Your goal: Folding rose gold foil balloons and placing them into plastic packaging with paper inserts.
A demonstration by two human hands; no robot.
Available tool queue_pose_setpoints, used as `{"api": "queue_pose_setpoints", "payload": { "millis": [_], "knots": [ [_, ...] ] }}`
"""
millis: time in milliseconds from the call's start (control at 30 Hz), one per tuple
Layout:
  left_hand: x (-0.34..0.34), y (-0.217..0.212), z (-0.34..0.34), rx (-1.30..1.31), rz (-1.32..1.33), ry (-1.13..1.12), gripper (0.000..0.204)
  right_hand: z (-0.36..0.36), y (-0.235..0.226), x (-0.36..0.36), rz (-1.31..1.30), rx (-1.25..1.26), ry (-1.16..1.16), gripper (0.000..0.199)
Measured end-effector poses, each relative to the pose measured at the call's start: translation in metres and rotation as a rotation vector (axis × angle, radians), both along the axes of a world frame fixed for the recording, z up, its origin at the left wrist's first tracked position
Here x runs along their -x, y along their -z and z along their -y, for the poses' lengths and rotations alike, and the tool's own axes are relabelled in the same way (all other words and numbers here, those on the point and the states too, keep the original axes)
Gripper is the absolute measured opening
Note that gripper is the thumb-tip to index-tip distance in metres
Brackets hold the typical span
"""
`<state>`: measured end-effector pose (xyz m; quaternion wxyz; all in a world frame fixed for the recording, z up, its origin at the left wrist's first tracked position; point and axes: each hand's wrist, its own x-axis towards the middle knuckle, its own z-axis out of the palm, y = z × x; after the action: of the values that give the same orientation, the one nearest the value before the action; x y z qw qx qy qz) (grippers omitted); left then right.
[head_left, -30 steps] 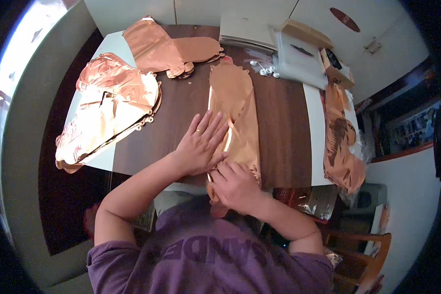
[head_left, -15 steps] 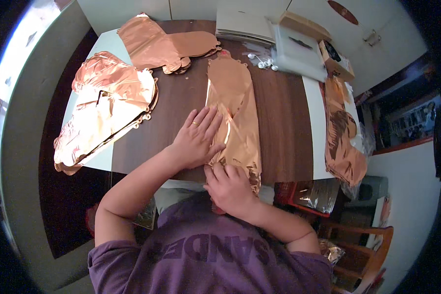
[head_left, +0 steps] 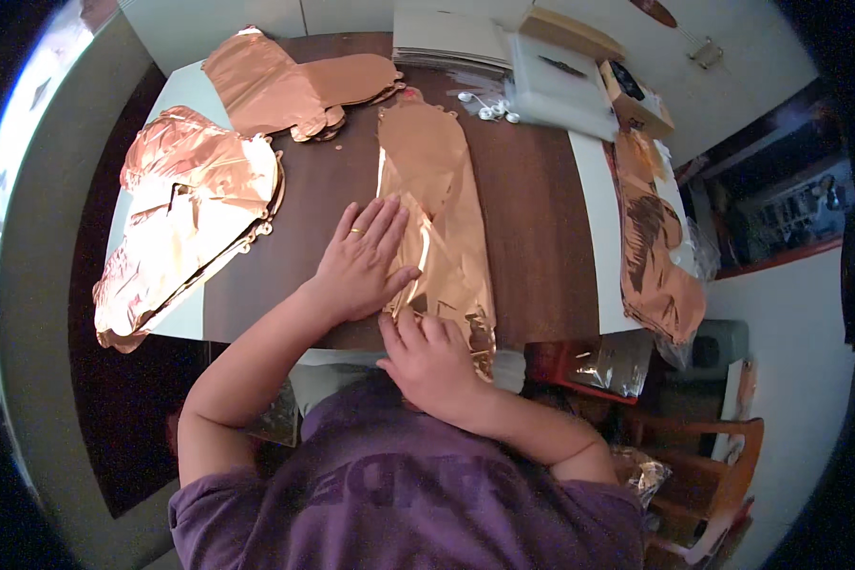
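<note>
Left hand [head_left: 359,261], fingers outstretched, is apparently steadying the copper foil piece [head_left: 435,176] on the table [head_left: 537,237]; right hand [head_left: 429,361], fingers curled, is resting at its near end, pinch indiscernible. The next move is presumably calling for pinned foil. Right of the foil piece, the table is offering room; its near edge is passing beneath.

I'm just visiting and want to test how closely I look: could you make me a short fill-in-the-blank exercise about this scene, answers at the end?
1. The left hand, unlike the right hand, shows a ____ on one finger.
2. The brightly shining foil pieces lie to the ____ of the long foil piece.
3. The person's shirt is ____.
4. The wooden chair stands on the person's ____ side.

Missing words: ring; left; purple; right.
</note>
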<state>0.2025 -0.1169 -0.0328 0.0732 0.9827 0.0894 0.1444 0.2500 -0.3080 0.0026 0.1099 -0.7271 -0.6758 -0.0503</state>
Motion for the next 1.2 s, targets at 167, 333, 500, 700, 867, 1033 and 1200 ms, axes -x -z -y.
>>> {"api": "queue_pose_setpoints", "payload": {
  "millis": [167, 333, 500, 700, 867, 1033, 1200],
  "knots": [
    [-0.003, -0.002, -0.001, -0.016, -0.012, -0.025, 0.078, 0.0, 0.001, 0.002, 0.029, 0.02, -0.013, 0.065],
    [-0.019, 0.008, -0.018, -0.069, 0.045, -0.032, 0.081, 0.003, 0.004, 0.005, 0.002, 0.027, -0.028, 0.066],
    [-0.05, 0.013, -0.058, -0.106, 0.053, -0.056, 0.081, 0.005, 0.001, 0.006, 0.029, -0.002, -0.039, 0.064],
    [-0.061, 0.006, -0.072, -0.139, 0.102, -0.107, 0.082, 0.002, -0.01, -0.022, -0.302, -0.031, -0.082, 0.053],
    [-0.036, -0.022, -0.003, -0.039, 0.048, -0.161, 0.085, -0.011, -0.031, -0.095, -0.357, -0.211, 0.06, 0.038],
    [-0.025, -0.006, 0.017, -0.016, 0.009, -0.089, 0.09, -0.067, -0.021, -0.188, -0.425, -0.255, 0.033, 0.023],
    [-0.03, -0.002, 0.01, -0.065, 0.0, -0.057, 0.091, -0.169, -0.016, -0.292, -0.31, -0.271, 0.157, 0.032]
  ]
}}
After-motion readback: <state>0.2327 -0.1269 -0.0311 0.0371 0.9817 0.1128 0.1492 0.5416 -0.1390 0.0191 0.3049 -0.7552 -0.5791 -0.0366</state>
